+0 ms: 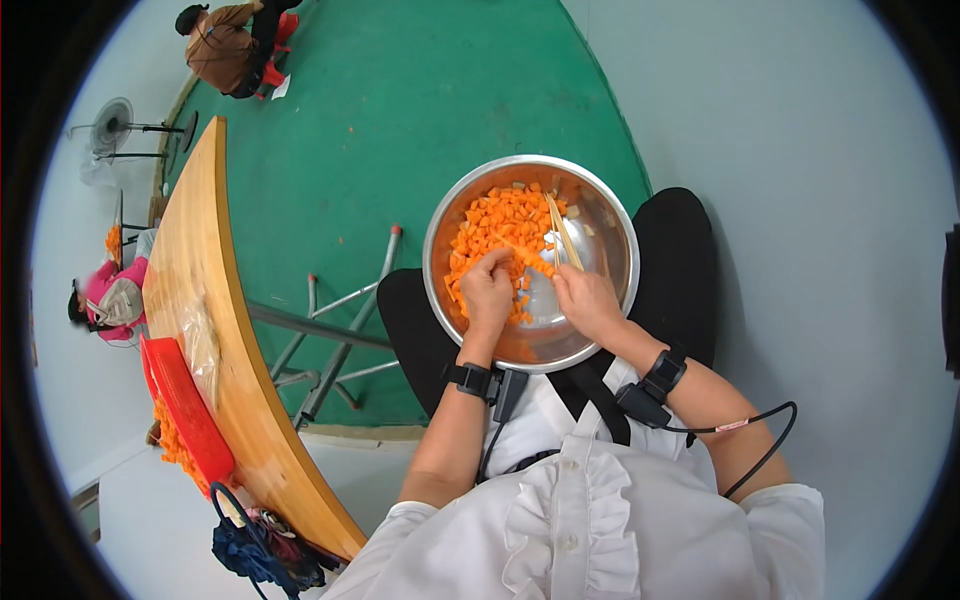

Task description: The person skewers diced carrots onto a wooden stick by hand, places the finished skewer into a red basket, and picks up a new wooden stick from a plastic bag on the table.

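Note:
On my lap rests a round steel bowl [627, 215] with many diced carrots [482, 228] heaped along its left side. My right hand [590, 303] is closed on thin bamboo skewers [565, 235] that point up and away inside the bowl. A row of orange carrot pieces [535, 262] reaches its fingertips, seemingly threaded on a stick. My left hand [487, 292] is over the carrots with its fingers pinched together; what lies between them is hidden. Both hands are inside the rim, a short gap apart.
To the left stands a wooden table [215, 240] with a red basket [190, 405], clear plastic bags [200, 350] and a dark blue bag [262, 550]. Metal legs [345, 345] stick out beneath it. One person [222, 48] sits far off; another [115, 298] is beyond the table.

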The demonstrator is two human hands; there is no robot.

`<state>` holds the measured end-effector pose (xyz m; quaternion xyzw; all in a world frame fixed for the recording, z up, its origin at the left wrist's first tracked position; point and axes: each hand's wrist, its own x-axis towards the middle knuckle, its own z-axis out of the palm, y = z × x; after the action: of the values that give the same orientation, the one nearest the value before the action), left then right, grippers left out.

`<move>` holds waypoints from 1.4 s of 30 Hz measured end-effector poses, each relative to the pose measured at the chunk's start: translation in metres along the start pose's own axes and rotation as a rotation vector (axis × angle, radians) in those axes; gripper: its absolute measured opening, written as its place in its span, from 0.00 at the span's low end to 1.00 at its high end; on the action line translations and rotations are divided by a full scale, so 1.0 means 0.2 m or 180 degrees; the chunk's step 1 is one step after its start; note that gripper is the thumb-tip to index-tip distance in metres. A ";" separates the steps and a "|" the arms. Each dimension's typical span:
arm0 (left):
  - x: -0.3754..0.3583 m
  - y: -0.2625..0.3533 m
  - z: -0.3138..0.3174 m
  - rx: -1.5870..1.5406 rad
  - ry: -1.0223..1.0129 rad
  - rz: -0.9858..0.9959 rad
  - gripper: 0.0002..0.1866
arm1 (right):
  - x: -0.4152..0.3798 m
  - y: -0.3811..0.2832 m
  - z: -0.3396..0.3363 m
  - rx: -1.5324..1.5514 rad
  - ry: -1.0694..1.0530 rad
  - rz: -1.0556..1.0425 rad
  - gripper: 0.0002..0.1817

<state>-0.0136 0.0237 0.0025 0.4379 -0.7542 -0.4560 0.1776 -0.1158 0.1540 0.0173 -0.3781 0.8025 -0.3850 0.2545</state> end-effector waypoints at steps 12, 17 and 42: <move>0.21 -0.01 0.10 0.1723 0.0459 0.1224 0.08 | 0.02 0.02 -0.05 0.0690 0.0473 0.0053 0.11; 0.17 0.03 -0.01 0.0712 0.0834 0.0537 0.08 | 0.02 0.02 -0.04 0.0526 0.0236 0.0052 0.11; 0.10 -0.07 -0.07 -0.0474 0.0553 -0.0380 0.12 | -0.01 0.00 -0.04 -0.0118 -0.0215 -0.0596 0.09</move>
<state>-0.0091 -0.0031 -0.0052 0.5055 -0.6726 -0.4808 0.2469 -0.1204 0.1589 0.0213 -0.4688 0.7616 -0.3793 0.2373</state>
